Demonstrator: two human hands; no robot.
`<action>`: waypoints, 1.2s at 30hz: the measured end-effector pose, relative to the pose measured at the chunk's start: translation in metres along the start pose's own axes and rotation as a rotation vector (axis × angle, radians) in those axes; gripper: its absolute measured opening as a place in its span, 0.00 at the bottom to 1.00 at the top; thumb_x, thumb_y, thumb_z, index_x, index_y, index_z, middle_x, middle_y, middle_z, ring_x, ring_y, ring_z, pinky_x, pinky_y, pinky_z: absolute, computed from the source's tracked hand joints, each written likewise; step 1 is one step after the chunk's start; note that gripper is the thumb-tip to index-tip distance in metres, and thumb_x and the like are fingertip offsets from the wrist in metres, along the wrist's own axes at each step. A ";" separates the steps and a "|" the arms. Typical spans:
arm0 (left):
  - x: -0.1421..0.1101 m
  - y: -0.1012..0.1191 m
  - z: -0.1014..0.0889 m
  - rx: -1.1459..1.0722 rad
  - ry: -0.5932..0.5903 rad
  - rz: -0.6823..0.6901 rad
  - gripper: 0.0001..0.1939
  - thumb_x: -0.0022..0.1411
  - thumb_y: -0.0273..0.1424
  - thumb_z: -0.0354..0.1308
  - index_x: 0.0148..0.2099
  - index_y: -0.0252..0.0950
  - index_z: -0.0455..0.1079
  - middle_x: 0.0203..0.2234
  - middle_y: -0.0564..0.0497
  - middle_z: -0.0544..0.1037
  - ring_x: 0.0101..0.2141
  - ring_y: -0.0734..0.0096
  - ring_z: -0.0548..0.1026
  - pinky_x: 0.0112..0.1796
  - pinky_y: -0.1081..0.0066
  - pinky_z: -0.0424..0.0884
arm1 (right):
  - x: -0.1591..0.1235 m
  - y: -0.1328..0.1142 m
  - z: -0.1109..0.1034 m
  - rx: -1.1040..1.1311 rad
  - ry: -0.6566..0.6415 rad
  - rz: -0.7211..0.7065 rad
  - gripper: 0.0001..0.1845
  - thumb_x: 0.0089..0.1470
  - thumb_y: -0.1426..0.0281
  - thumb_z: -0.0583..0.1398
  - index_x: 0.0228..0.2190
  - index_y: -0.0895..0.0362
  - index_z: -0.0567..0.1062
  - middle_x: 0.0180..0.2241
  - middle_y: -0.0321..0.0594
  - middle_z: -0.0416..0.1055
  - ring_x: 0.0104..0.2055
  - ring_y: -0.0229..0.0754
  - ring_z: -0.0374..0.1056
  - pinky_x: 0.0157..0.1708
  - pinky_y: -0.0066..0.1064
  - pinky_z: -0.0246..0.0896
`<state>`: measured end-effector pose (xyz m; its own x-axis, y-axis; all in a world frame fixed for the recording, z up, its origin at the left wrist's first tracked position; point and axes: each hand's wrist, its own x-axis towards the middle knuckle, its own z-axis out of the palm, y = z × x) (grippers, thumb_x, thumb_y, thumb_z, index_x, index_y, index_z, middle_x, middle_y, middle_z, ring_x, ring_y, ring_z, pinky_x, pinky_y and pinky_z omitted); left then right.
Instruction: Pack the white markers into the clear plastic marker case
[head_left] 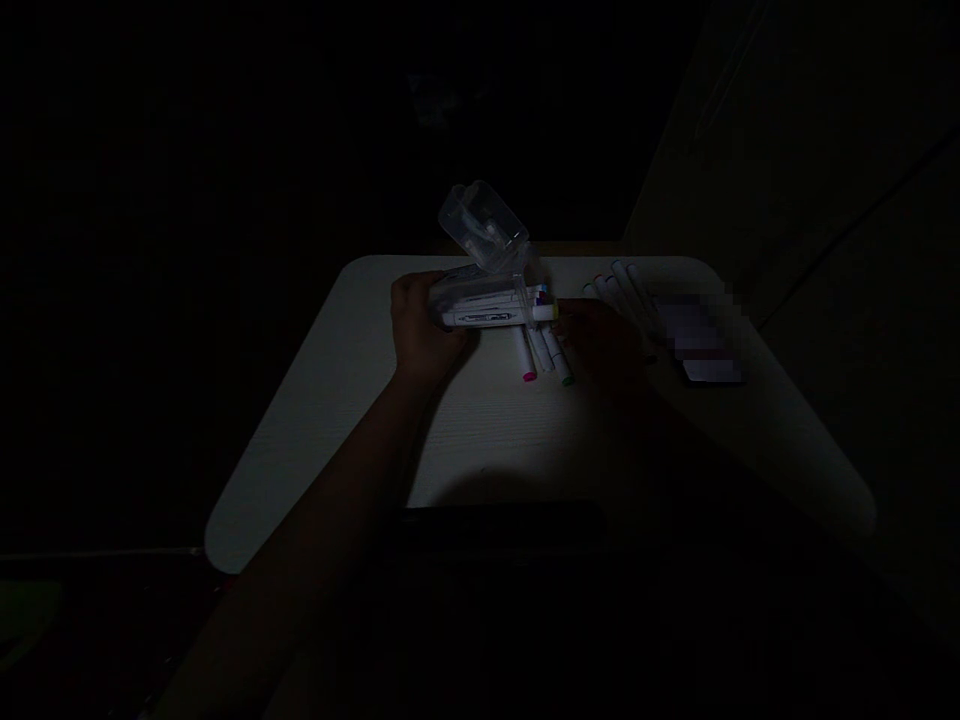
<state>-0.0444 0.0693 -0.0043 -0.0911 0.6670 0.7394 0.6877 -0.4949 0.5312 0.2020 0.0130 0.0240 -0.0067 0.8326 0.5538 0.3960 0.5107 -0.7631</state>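
Note:
The scene is very dark. My left hand (pixel 421 330) is wrapped round the left end of a clear plastic marker case (pixel 484 300) that lies on its side on a white table (pixel 337 420), its lid (pixel 484 225) flipped up behind. My right hand (pixel 604 340) is closed in a pinch on a white marker with a yellow cap (pixel 545 313) at the case's open right end. Three loose markers (pixel 541 355) lie on the table just below the case.
Several more markers (pixel 619 285) lie in a row at the back right of the table. A dark flat object (pixel 709 370) sits to the right of my right hand. Darkness hides everything around the table.

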 end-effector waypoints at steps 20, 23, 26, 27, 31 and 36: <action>0.001 0.003 -0.001 0.002 -0.002 -0.028 0.32 0.40 0.27 0.68 0.51 0.40 0.67 0.49 0.44 0.71 0.54 0.50 0.70 0.59 0.51 0.68 | -0.003 0.008 0.001 -0.072 -0.271 -0.067 0.25 0.60 0.66 0.56 0.57 0.55 0.75 0.31 0.34 0.79 0.29 0.34 0.70 0.35 0.28 0.71; 0.001 0.001 0.000 0.011 0.003 -0.020 0.33 0.39 0.29 0.69 0.51 0.39 0.67 0.49 0.43 0.71 0.55 0.48 0.70 0.58 0.50 0.69 | -0.003 0.008 0.001 -0.077 -0.282 -0.043 0.25 0.60 0.65 0.56 0.57 0.54 0.75 0.32 0.32 0.79 0.29 0.33 0.71 0.34 0.27 0.71; 0.000 0.000 -0.001 0.003 0.002 -0.002 0.31 0.41 0.32 0.69 0.50 0.39 0.68 0.49 0.43 0.71 0.55 0.49 0.70 0.57 0.49 0.69 | -0.001 0.008 -0.002 -0.117 -0.225 -0.057 0.23 0.61 0.66 0.56 0.56 0.54 0.75 0.34 0.34 0.80 0.32 0.35 0.74 0.38 0.29 0.73; 0.000 0.000 -0.001 -0.004 0.002 -0.001 0.30 0.43 0.34 0.69 0.50 0.39 0.68 0.49 0.43 0.71 0.54 0.49 0.71 0.57 0.49 0.69 | 0.000 0.009 -0.004 -0.153 -0.191 -0.064 0.23 0.61 0.66 0.55 0.56 0.54 0.75 0.36 0.36 0.80 0.35 0.37 0.75 0.41 0.31 0.74; 0.001 0.002 -0.001 -0.018 0.013 -0.013 0.29 0.44 0.38 0.69 0.49 0.38 0.69 0.49 0.44 0.71 0.54 0.51 0.71 0.56 0.48 0.69 | 0.005 0.016 -0.012 -0.355 -0.098 -0.060 0.23 0.58 0.70 0.56 0.54 0.56 0.76 0.48 0.46 0.80 0.53 0.48 0.75 0.58 0.46 0.69; 0.001 0.004 -0.002 -0.013 0.001 -0.014 0.32 0.40 0.30 0.69 0.51 0.38 0.68 0.49 0.43 0.71 0.53 0.51 0.71 0.57 0.51 0.69 | 0.002 0.022 -0.007 -0.691 -0.261 -0.011 0.24 0.57 0.70 0.57 0.54 0.61 0.75 0.61 0.57 0.70 0.66 0.60 0.63 0.67 0.59 0.56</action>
<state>-0.0431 0.0672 -0.0010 -0.1013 0.6734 0.7323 0.6768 -0.4928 0.5468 0.2173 0.0238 0.0109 -0.1980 0.8963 0.3969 0.8821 0.3394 -0.3266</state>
